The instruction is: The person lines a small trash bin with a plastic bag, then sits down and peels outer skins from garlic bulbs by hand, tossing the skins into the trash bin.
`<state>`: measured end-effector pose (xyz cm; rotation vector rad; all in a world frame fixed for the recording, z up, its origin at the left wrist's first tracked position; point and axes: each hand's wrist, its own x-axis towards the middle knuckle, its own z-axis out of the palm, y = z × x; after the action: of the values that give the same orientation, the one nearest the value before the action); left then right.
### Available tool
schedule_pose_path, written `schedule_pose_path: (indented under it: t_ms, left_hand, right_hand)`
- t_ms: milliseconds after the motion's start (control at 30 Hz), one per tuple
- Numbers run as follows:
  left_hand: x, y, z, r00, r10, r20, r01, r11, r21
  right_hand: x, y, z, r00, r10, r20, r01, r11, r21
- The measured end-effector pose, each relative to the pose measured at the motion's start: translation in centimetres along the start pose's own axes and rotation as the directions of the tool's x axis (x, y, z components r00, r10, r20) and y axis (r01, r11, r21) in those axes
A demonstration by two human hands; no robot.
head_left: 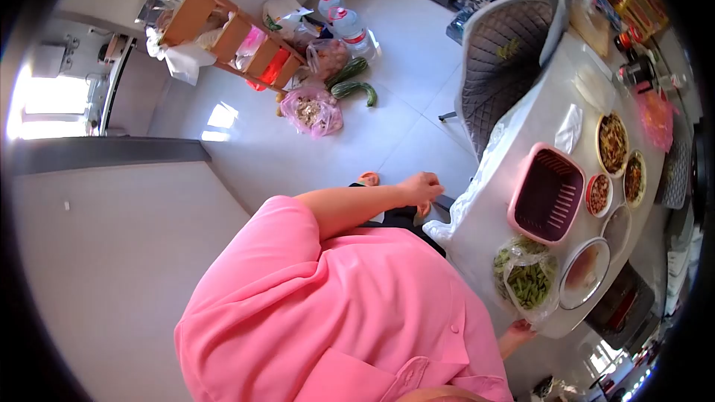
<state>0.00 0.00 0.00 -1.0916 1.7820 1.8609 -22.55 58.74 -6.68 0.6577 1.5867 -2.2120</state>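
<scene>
My left hand [423, 188] hangs in the air over the floor, left of the table [480, 212], with its fingers curled in and nothing showing in them. My right hand [520, 330] is low at the table's near corner, fingertips right at the edge; most of its fingers are hidden. Just above it lies a clear plastic bag [552, 290] with cut green bean pieces [530, 285] inside. Beyond the bag sits a pink drain basket [514, 205] with a dark slotted inside. A clear-lidded round dish [586, 272] stands beside the bag.
Bowls of cooked food [612, 143] line the table's far side. A grey quilted chair [495, 67] stands at the table. On the floor are water bottles [350, 26], green squashes [354, 89], a pink bag [311, 112] and a wooden shelf [227, 33].
</scene>
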Motion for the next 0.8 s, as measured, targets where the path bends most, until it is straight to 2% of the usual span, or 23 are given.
schedule_pose_path:
  t_ms: [33,67,133,200,300,400,533,633,667,700,733,767,800]
  left_hand:
    - [-0.4,-0.8,-0.5,0.995,-0.073,-0.061,0.065,0.991,-0.114]
    - [-0.8,-1.6,-1.3,0.982,-0.148,-0.117,0.118,0.966,-0.232]
    - [-1.1,-5.0,-4.2,0.976,-0.169,-0.139,0.115,0.936,-0.332]
    - [-4.5,-9.6,-9.8,0.928,-0.269,-0.259,0.158,0.912,-0.380]
    - [-8.5,-14.6,-14.9,0.866,-0.349,-0.357,0.139,0.855,-0.500]
    - [-12.6,-20.0,-19.6,0.833,-0.418,-0.362,0.174,0.820,-0.545]
    - [-17.3,-26.5,-25.2,0.836,-0.441,-0.327,0.189,0.791,-0.583]
    - [-19.9,-31.3,-29.5,0.826,-0.462,-0.324,0.203,0.778,-0.594]
    - [-20.8,-32.2,-30.8,0.805,-0.468,-0.366,0.158,0.763,-0.627]
    - [-21.9,-32.9,-32.3,0.778,-0.474,-0.413,0.111,0.750,-0.652]
    - [-22.6,-33.5,-33.6,0.765,-0.493,-0.414,0.093,0.721,-0.687]
    - [-22.8,-34.7,-34.7,0.770,-0.490,-0.409,0.097,0.723,-0.684]
    - [-22.7,-36.1,-36.0,0.754,-0.501,-0.424,0.104,0.729,-0.677]
  right_hand:
    - [-0.2,0.2,0.8,0.974,0.002,-0.226,-0.008,1.000,-0.026]
    - [-0.3,0.4,1.6,0.898,0.003,-0.441,-0.026,0.999,-0.045]
    - [-2.0,0.7,3.5,0.836,-0.054,-0.545,-0.029,0.989,-0.142]
    - [-3.5,4.8,5.5,0.822,0.040,-0.567,-0.182,0.964,-0.196]
    - [-6.0,9.8,8.8,0.836,0.156,-0.526,-0.341,0.898,-0.277]
    - [-9.2,15.7,12.6,0.840,0.281,-0.465,-0.475,0.796,-0.376]
    - [-13.7,23.8,18.1,0.835,0.418,-0.356,-0.549,0.654,-0.520]
    - [-15.5,30.5,21.0,0.817,0.521,-0.249,-0.549,0.569,-0.612]
    - [-15.0,33.0,21.2,0.810,0.551,-0.203,-0.540,0.564,-0.625]
    - [-18.8,33.5,26.1,0.796,0.588,-0.144,-0.528,0.557,-0.641]
    - [-21.9,31.9,33.5,0.776,0.584,-0.237,-0.552,0.448,-0.703]
    - [-23.7,32.3,36.9,0.837,0.540,-0.083,-0.339,0.393,-0.855]
    - [-24.6,33.4,39.8,0.841,0.539,-0.043,-0.301,0.400,-0.866]
